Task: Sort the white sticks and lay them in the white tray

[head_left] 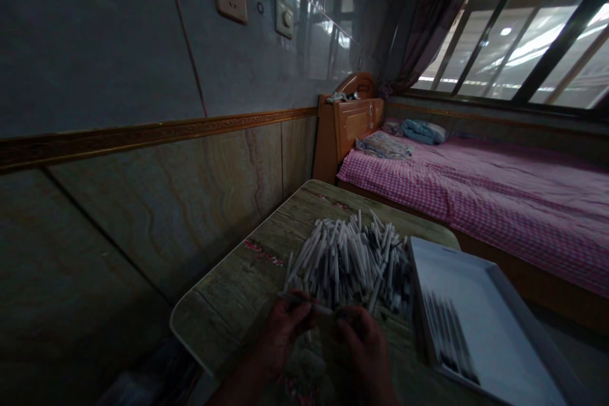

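My left hand (pixel 288 323) pinches a slim white pen (pixel 322 309) between thumb and fingers, over the near part of a small table. Closed at the right-hand end of that pen is my right hand (pixel 361 333). Its fingertips are dark, and whether they also hold a small part such as a cap is too dim to tell. Just beyond both hands lies a big heap of white pens (pixel 340 254), some with dark parts. To the right stands a shallow white tray (pixel 509 330), with several pens (pixel 450 333) laid side by side along its left part.
The wood-patterned table (pixel 223 304) has a rounded left corner and stands along a tiled wall (pixel 228 171). Behind it is a bed (pixel 451 184) with a pink checked sheet and a wooden headboard (pixel 352 120). The tray's right side reaches beyond the table edge.
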Demonstrator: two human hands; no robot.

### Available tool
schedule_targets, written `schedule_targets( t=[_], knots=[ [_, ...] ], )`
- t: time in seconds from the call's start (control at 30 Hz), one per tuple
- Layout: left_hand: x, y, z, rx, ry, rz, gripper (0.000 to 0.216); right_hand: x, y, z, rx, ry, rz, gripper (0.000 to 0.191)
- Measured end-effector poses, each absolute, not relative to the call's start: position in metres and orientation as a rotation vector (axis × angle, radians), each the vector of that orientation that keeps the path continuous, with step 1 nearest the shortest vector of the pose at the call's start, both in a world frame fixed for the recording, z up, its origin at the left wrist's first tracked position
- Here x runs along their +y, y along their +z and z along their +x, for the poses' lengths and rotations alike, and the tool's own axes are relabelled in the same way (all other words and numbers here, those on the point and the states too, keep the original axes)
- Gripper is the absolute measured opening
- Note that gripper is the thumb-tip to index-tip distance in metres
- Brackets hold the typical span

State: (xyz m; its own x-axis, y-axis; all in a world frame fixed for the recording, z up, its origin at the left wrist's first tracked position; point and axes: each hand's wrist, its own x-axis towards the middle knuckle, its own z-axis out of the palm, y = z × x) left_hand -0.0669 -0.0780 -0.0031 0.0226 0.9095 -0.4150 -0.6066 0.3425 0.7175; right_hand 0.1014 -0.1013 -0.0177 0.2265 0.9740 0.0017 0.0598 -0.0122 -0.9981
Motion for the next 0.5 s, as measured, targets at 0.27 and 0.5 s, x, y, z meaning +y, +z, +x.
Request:
schedule_targets(
  t=[0.27,0.5],
  knots=[
    [-0.0784,-0.0037,-0.0657,0.978,1.204,0.438,0.049,-0.1030,-0.0119,0.0982,-1.117,0.990,-1.368,0.016],
    [-0.0789,-0.0022,-0.0627,0.981,1.228,0.444,0.047,-0.1039,-0.0103,0.1012,-1.153,0.967,-1.434,0.018]
  ],
)
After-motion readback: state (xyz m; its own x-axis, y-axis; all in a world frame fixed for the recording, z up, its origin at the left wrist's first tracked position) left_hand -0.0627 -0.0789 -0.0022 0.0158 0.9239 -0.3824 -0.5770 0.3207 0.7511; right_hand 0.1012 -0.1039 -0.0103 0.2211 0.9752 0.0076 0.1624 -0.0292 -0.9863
